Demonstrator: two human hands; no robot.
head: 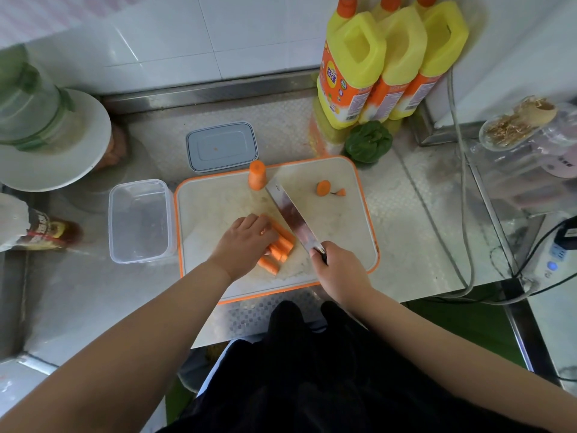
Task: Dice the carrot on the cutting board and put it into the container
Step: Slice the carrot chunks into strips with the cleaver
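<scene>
Left hand (pixel 246 242) of mine lies over the bunch of carrot sticks (pixel 278 247) near the middle of the cutting board (pixel 340 226), fingers curled down onto them to pin them together. Across from it, my right hand (pixel 338 267) is wrapped round the handle of the knife (pixel 290 214), whose blade runs away from me along the right side of the sticks, just beside my left fingertips.

What worries me most is that closeness: if my knuckles creep forward or the blade drifts left as I chop, I judge I could nick a finger. The sticks are loose and stacked, so they may roll or splay under the pressure and give uneven dice, or a piece may skid off the board. One stick lies apart from the bunch, nearer to me, and could be missed.

Counting: one knife, one board. The sticks look like about six, though my hand hides some, so I cannot be sure. One uncut carrot chunk (pixel 257 175) stands upright at the far edge of the board, touching the blade's tip. Two small trimmed ends (pixel 323 188) sit well apart toward the far right. One clear container (pixel 120 220) waits just left of the board, with nothing in it yet, and one lid (pixel 222 146) lies beyond it. Three yellow bottles (pixel 352 67) stand at the back.
</scene>
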